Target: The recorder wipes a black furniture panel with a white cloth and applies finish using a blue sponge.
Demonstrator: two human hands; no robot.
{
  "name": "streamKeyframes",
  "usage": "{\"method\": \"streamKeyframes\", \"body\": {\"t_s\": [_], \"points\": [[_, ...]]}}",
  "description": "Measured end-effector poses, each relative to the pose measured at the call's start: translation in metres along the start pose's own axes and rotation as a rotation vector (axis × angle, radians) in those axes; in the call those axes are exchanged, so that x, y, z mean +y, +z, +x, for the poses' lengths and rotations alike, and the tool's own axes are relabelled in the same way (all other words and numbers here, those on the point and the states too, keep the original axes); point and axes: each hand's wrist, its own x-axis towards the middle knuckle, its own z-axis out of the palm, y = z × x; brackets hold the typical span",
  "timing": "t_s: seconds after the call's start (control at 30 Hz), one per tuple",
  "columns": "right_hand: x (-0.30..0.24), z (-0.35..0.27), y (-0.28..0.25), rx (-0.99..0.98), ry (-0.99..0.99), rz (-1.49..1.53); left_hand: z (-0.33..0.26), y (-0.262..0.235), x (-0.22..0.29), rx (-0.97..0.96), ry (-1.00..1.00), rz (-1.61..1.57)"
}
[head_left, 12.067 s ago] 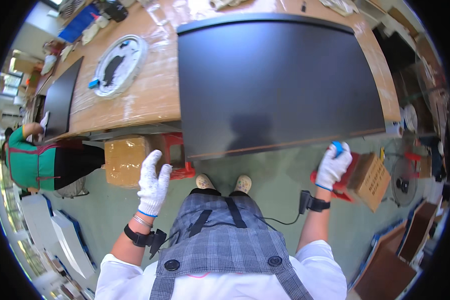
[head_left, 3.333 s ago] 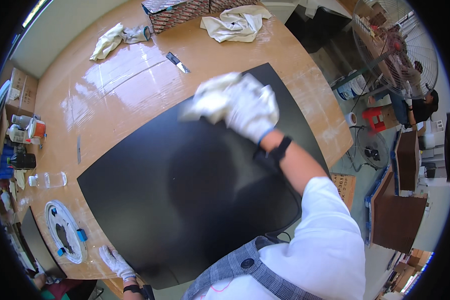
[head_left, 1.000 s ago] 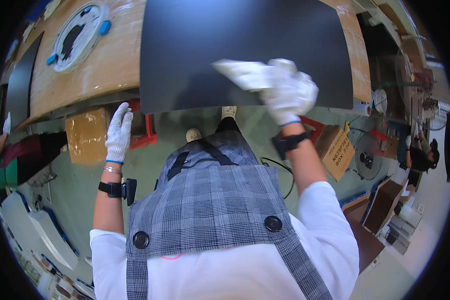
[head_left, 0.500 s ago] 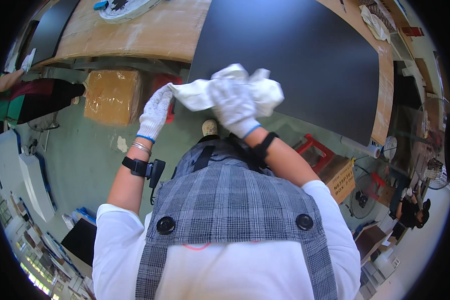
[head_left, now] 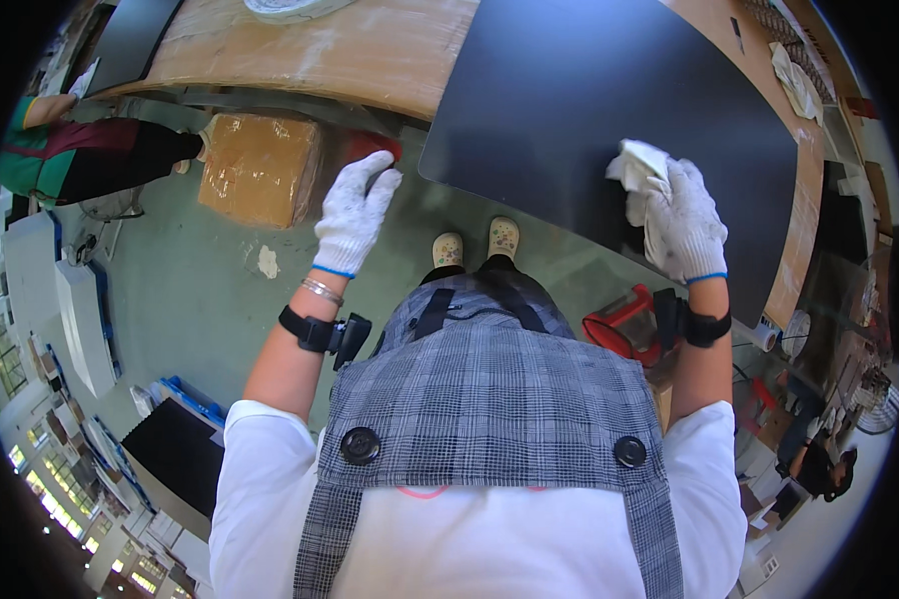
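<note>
A white cloth (head_left: 641, 170) is bunched in my right hand (head_left: 685, 225), which wears a white knit glove with a blue cuff. That hand is over the lower right part of a large black panel (head_left: 609, 90); whether the cloth presses on the surface I cannot tell. My left hand (head_left: 355, 212), gloved alike, hangs in the air left of the panel's corner. Its thumb and fingers stand apart with nothing between them. The panel lies on a brown work table (head_left: 310, 50) and reaches past its near edge.
A wrapped brown carton (head_left: 260, 170) and a red stool (head_left: 375, 147) stand by the table; another red stool (head_left: 624, 321) is below the panel. A second cloth (head_left: 795, 80) lies at the far right. One person (head_left: 100, 160) works at left, another (head_left: 824, 464) at lower right.
My left hand has let go of the cloth. My right hand has carried it rightward over the panel. The view has shifted, and both my shoes now show.
</note>
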Motion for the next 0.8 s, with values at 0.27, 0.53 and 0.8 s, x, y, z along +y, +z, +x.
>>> {"method": "streamKeyframes", "body": {"t_s": [0.27, 0.53, 0.8], "points": [[0.023, 0.042, 0.082, 0.279, -0.270, -0.102, 0.016, 0.027, -0.001, -0.102, -0.051, 0.017], [0.048, 0.098, 0.045, 0.193, -0.100, -0.064, 0.049, 0.012, 0.039, -0.044, -0.064, 0.198], [0.044, 0.119, 0.060, 0.408, -0.086, 0.002, 0.142, 0.007, 0.101, -0.021, -0.094, 0.006]]}}
